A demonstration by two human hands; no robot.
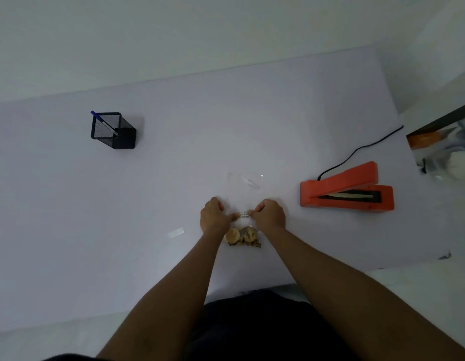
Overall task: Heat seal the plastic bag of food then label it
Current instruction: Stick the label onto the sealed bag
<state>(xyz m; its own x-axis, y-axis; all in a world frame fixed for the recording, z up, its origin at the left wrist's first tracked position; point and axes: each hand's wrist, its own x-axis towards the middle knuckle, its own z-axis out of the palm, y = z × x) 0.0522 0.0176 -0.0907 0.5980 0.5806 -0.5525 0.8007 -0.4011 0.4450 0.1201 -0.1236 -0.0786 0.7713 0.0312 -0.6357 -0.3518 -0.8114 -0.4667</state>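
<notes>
A clear plastic bag [245, 186] lies flat on the pale table [174, 157], with brown food pieces [243, 237] at its near end. A small white label [244, 214] with writing sits across the bag between my hands. My left hand [214, 216] pinches the label's left end with thumb and curled fingers. My right hand [269, 214] pinches its right end. The orange heat sealer [347, 190] stands to the right with its lid raised, apart from both hands.
A black mesh pen holder [113, 130] with a blue pen [102, 122] stands at the far left. A white strip of paper [175, 232] lies left of my left hand. The sealer's black cord [361, 149] runs off the table's right edge.
</notes>
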